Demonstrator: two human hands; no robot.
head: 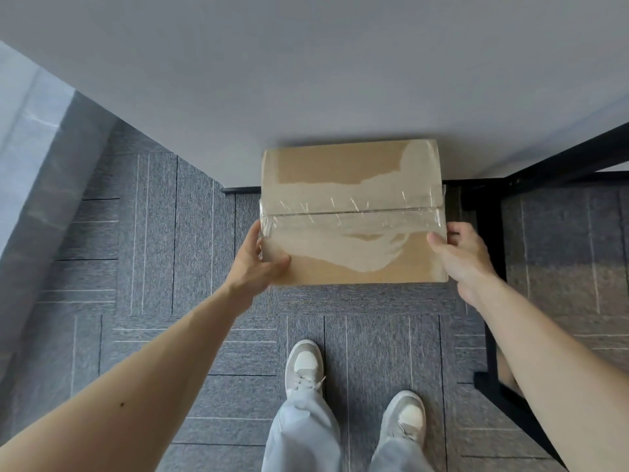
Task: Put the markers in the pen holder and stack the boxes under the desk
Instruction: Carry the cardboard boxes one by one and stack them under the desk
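Two hands, left hand (260,258) and right hand (464,253), fingers clamped on the taped cardboard box (352,212), held above the carpet (143,233) at the tabletop (306,80) near edge. Slick tape: likely slip; far edge could clip the tabletop.

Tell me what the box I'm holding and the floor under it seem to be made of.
The box looks like brown matte cardboard, sealed with glossy clear tape that wrinkles and glints along the seam. The floor appears to be grey carpet tile, judging by its ribbed woven texture and square joints.
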